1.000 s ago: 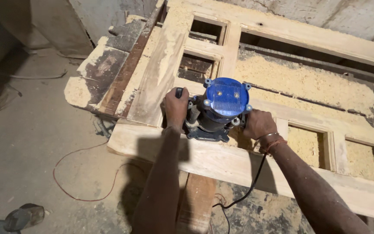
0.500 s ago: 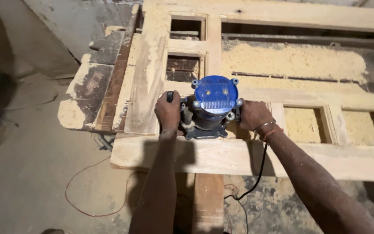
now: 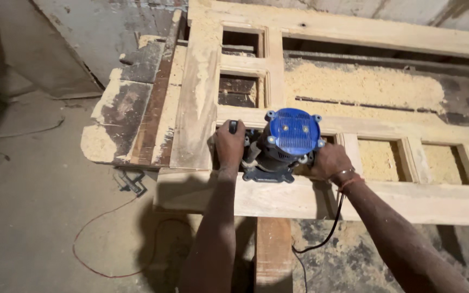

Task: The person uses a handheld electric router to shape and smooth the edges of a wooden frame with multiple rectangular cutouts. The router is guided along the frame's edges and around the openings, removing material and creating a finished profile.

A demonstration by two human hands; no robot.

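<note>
Gripping the blue-capped router point(image 3: 284, 142) by both side handles: our left hand point(image 3: 229, 145) and right hand point(image 3: 329, 161) are clenched around them. Compared with a moment ago, router and hands keep their place on the pale wooden door frame point(image 3: 207, 97) (sawdust beyond our fingertips), suggesting slow, steady cutting. Black cord point(image 3: 329, 233) trails below our right wrist.

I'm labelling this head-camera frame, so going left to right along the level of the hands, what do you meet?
Red wire on the floor → dark sawdust-covered board → left hand → blue router → right hand → sawdust-filled openings of the wooden door frame.
</note>
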